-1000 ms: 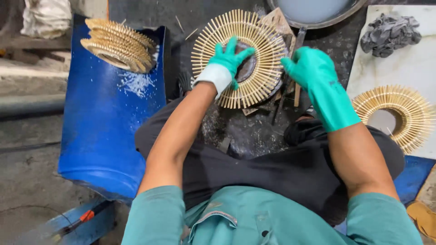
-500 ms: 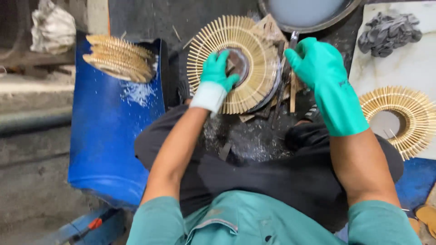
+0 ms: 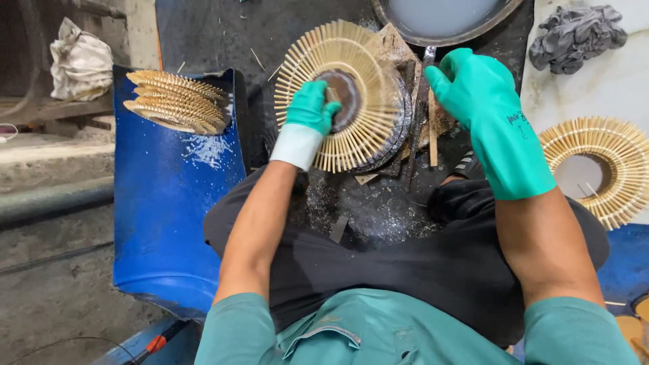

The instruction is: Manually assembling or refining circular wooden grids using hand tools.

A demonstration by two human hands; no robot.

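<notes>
A round ring of pale wooden sticks [image 3: 365, 81] fanned out like a sunburst lies on a dark round base in front of me. My left hand [image 3: 311, 108], in a green glove, rests on its lower left side with the fingers reaching the dark centre. My right hand [image 3: 480, 94], also in a green glove, hovers just right of the ring with fingers together and slightly bent. Nothing shows in its grasp. A thin wooden stick [image 3: 431, 132] stands beside it.
A stack of finished stick rings [image 3: 177, 101] sits on a curved blue plastic sheet [image 3: 169, 203] at left. Another stick ring [image 3: 608, 169] lies on a white board at right, near a grey rag [image 3: 574, 34]. A metal basin [image 3: 446, 20] is at the top.
My left hand has slid from the upper middle of the ring to its lower left side. My right hand has stayed just right of the ring, and the view has shifted.
</notes>
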